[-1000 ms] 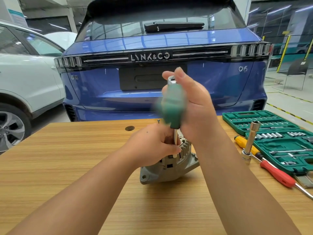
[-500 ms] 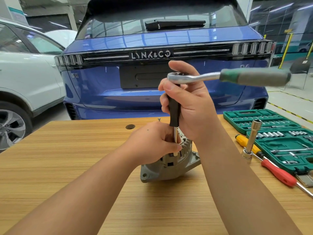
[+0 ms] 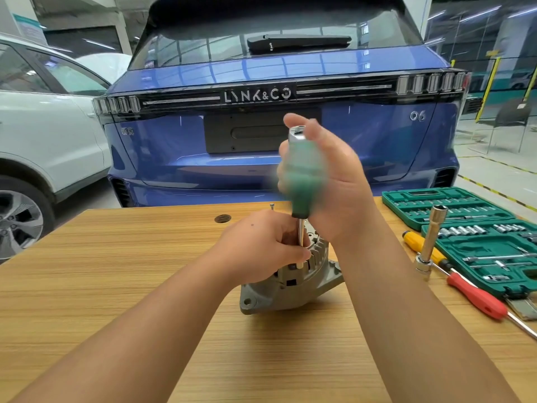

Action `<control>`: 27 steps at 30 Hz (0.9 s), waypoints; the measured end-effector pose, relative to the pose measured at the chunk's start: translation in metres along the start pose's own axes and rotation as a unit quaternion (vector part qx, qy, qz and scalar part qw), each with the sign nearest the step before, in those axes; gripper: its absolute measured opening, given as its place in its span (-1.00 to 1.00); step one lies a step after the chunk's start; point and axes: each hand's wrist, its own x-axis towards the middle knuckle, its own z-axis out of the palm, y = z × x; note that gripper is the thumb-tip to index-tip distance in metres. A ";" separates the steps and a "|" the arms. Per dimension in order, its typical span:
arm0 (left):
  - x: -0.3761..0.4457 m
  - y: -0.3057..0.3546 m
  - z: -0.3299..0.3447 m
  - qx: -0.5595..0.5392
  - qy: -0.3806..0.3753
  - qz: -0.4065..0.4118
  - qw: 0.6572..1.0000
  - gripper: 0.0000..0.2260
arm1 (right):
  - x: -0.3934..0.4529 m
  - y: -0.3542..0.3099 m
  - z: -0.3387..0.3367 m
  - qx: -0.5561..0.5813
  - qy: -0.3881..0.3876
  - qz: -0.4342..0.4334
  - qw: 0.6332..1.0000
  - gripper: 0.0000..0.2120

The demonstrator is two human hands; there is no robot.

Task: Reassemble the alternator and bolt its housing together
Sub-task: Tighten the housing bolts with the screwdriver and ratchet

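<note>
On the wooden table point(image 3: 116, 286), left of the one green socket case point(image 3: 479, 228), sits one alternator point(image 3: 290, 286). Two hands work above it: the left hand point(image 3: 261, 248) pinches the tool's shaft at the housing; the right hand point(image 3: 331, 175) grips the blurred green-handled ratchet point(image 3: 305, 181).

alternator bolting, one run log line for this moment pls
step: tightening housing bolt | right hand: grips ratchet, blurred | left hand: steadies extension on alternator | table
</note>
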 end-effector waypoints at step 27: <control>-0.002 0.000 -0.001 -0.007 0.002 -0.002 1.000 -0.93 | 0.000 -0.001 -0.001 -0.007 -0.037 0.004 0.999 -0.52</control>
